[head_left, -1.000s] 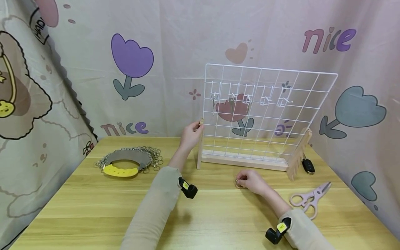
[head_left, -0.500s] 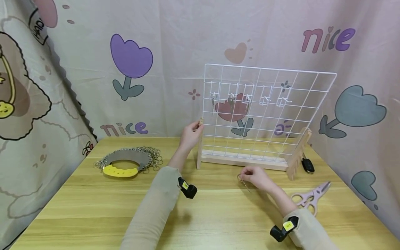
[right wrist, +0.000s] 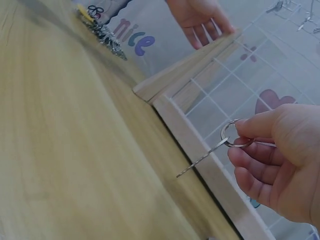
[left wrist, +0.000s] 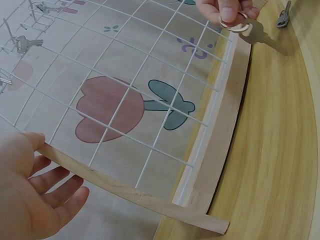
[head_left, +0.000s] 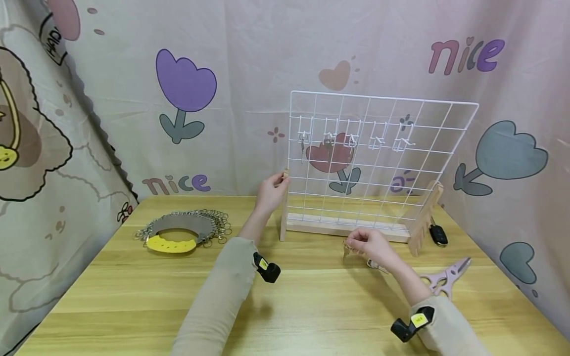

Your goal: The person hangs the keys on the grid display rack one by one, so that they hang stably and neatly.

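Observation:
My left hand (head_left: 270,192) holds the top of the wooden side post (left wrist: 137,196) at the left end of a white wire grid rack (head_left: 356,179). In the left wrist view, its thumb and fingers lie on either side of the post. My right hand (head_left: 373,247), in front of the rack's wooden base, pinches a metal key ring (right wrist: 223,134) between thumb and fingers. From the ring hangs a key (right wrist: 200,161) over the table. Another key (head_left: 377,266) lies on the table by my right wrist. White hooks (head_left: 377,142) hang in a row on the grid, with keys (left wrist: 24,45) on some of them.
At the left lies a curved grey blade tool with a yellow handle (head_left: 171,244), many metal rings around its edge. Pink scissors (head_left: 451,277) lie by my right forearm. A black car key (head_left: 438,236) is beside the rack's right foot. A printed curtain (head_left: 249,59) stands behind.
My right hand has risen and moved right, lifting the ring with its key off the table. The key lying by my wrist has come into sight. My left hand stays on the post.

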Motion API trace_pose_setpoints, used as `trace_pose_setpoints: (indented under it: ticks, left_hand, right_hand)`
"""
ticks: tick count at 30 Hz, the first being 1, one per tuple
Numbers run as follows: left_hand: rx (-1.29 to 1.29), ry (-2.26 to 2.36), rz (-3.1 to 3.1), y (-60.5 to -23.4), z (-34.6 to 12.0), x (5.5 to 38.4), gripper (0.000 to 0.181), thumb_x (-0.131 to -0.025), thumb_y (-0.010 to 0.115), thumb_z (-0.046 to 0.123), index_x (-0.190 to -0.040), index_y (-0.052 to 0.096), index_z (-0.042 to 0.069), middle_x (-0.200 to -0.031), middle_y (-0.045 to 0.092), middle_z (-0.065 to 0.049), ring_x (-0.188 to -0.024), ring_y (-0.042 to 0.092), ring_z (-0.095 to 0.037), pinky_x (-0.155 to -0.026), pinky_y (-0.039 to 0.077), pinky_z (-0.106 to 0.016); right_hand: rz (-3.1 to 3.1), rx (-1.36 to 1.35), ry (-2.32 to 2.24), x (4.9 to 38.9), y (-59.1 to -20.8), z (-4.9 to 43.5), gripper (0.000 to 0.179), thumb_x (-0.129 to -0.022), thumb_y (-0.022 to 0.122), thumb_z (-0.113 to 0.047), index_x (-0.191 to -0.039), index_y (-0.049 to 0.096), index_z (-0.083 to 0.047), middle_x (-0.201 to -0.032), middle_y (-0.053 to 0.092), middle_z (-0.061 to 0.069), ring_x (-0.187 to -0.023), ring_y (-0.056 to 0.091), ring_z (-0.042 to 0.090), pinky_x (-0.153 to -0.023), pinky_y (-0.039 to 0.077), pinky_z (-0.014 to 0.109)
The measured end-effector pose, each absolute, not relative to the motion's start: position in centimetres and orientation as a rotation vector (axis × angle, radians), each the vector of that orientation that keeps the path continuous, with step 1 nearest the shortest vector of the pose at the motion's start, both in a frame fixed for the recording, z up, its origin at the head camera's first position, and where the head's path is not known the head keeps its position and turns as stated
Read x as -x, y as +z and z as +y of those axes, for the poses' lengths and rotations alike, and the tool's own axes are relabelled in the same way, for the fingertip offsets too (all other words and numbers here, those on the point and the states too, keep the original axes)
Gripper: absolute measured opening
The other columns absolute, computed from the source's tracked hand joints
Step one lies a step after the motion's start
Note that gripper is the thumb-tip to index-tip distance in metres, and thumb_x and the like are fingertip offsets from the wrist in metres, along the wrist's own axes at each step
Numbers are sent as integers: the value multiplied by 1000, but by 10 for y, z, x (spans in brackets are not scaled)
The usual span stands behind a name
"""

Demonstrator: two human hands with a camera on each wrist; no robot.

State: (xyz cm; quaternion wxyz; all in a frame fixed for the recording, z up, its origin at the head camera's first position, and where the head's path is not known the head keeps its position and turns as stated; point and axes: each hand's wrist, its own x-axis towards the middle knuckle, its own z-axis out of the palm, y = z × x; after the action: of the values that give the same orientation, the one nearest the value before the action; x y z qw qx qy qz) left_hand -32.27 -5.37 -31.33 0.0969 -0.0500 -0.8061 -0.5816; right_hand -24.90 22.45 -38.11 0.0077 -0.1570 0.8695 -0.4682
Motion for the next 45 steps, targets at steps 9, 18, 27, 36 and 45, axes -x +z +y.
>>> trace_pose_setpoints:
  ticks: [9,18,27,36,45]
  left_hand:
    - [143,-1711,-2401,-313,-54,322,47,-95,53,32,-136,47,8,-132,52,-9,-120,49,-25,-98,40,-36]
    - [141,-1710,-2402,-311,-53,322,48,-95,52,33,-136,47,9,-133,52,-9,-120,49,-24,-98,41,-36]
    - [141,-1720,-2392,-313,-53,323,47,-95,53,31,-136,47,8,-132,53,-10,-119,50,-24,-98,41,-36]
    - [160,-1734,-2336,-306,-55,321,44,-94,55,26,-132,51,5,-127,56,-12,-114,54,-26,-93,45,-35]
    - [149,-1742,-2323,-303,-53,321,41,-94,55,24,-131,53,6,-125,57,-12,-113,54,-26,-93,45,-36]
  right_hand:
    - [2742,487,-1532,248,-361,229,13,-87,62,-5,-89,63,7,-73,62,6,-64,58,15,-62,53,31]
    - [2767,483,-1555,247,-332,234,17,-89,60,-6,-94,60,10,-78,62,15,-68,59,16,-65,54,29]
    - [2831,484,-1604,246,-299,238,21,-91,59,-9,-98,59,12,-78,63,9,-67,58,7,-66,53,25]
    - [2882,538,-1655,245,-282,241,23,-91,59,-11,-98,60,11,-76,63,0,-67,60,7,-65,53,22]
    - [2863,584,-1814,245,-263,239,23,-90,60,-7,-99,58,14,-72,62,-8,-64,60,5,-62,53,20]
